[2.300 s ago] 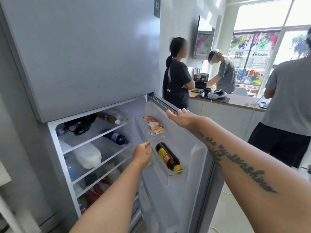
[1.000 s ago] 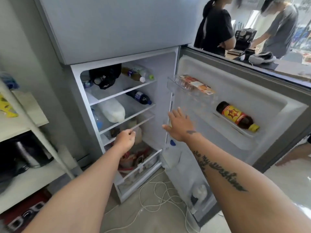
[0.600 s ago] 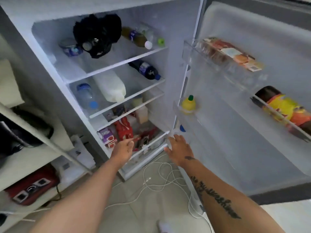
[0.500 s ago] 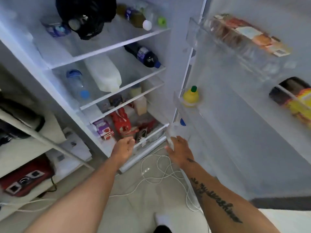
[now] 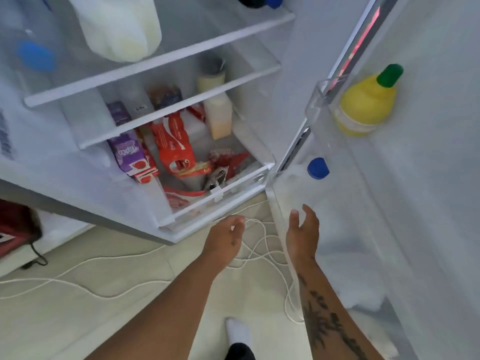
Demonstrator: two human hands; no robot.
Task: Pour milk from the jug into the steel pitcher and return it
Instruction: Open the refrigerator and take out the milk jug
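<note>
The right hand (image 5: 302,229) holds nothing, its fingers loosely spread and cupped against the clear wall of the lowest door bin (image 5: 275,201). The left hand (image 5: 226,235) hangs slack and empty over the white cables (image 5: 262,245) on the floor. Within the last second the right hand has dropped from mid-door height to this bin, so the reach for the milk looks nearly done. The blue-capped jug (image 5: 317,169) standing in that bin, just beyond the fingertips, is probably the target. No steel pitcher is in view. The door shelf above holds a yellow bottle (image 5: 366,105). A white jug (image 5: 117,27) lies on an upper shelf, and the bottom drawer (image 5: 218,196) holds red packets and a purple carton (image 5: 130,154).
</note>
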